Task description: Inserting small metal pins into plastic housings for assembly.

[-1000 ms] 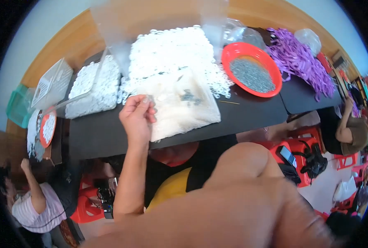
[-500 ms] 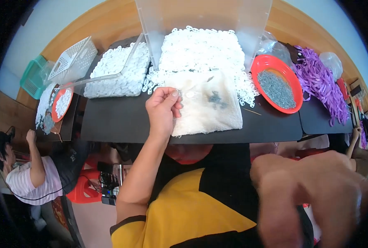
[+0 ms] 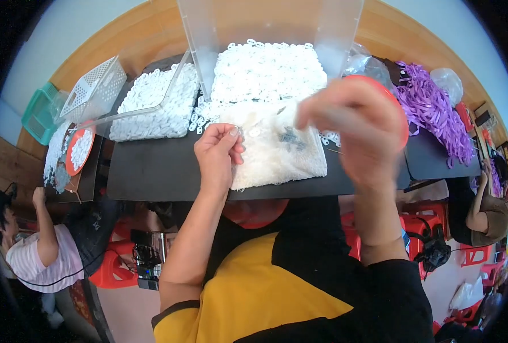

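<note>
My left hand [image 3: 215,153] is closed in a pinch at the left edge of a folded white towel [image 3: 296,166]. Something tiny sits at the fingertips, too small to make out. My right hand [image 3: 356,123], smeared by motion, is raised over the towel's right edge and covers much of a red bowl [image 3: 401,106]; whether it holds anything is hidden. Small dark bits [image 3: 290,140] lie on the stained towel. Behind it, a heap of small white plastic pieces with holes [image 3: 268,74] spills from a clear bin [image 3: 197,51].
More white pieces [image 3: 157,100] fill a clear box at left, beside a white basket [image 3: 97,86], a green basket [image 3: 39,111] and an orange plate of white bits [image 3: 81,150]. Purple straps [image 3: 436,117] lie at right. Other people sit at left [image 3: 42,251] and right [image 3: 491,214].
My right hand has risen from low at the right, close to the camera, up over the table by the red bowl. My left hand keeps its pinch at the towel. The view has shifted slightly.
</note>
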A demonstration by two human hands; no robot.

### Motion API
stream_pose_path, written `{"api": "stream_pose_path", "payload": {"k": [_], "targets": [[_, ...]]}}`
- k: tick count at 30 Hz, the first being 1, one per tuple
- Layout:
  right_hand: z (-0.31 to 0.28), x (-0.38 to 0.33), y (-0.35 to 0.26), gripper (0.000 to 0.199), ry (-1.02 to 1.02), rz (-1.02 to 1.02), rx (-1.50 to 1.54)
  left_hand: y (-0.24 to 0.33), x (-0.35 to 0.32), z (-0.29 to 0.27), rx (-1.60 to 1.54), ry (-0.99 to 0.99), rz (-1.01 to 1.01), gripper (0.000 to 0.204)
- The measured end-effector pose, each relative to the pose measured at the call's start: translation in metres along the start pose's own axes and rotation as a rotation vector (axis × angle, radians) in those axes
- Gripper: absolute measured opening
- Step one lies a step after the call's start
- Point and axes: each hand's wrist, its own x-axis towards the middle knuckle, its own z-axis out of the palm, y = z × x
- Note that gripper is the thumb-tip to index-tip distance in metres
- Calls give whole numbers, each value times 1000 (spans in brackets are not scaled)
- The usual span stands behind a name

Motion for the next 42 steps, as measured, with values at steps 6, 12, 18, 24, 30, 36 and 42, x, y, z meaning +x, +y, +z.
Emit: {"api": "stream_pose_path", "payload": {"k": [6,12,18,24,30,36,42], "targets": [[0,11,105,10,-263,-211,-1157,-1,1,5,-2,-28,3,5],[12,21,129,15,-437,-228,-1478,-3,2,-1,5,-29,12,5],[13,17,135,15,-519,-367,-1489,-1,1,1,4,-28,4,6],[15,10,130,10,-566,-444,-1445,0,0,0,4,-14,7,6],[16,21,100,11,-794,-332,-1446,-1,2,1,-44,-10,16,7],[24,14,114,20,-813,-300,-1386,-1,3,-1,-78,0,26,8],[13,12,112,16,-572,-334,-1197,-1,2,-2,-115,36,18,8]]}}
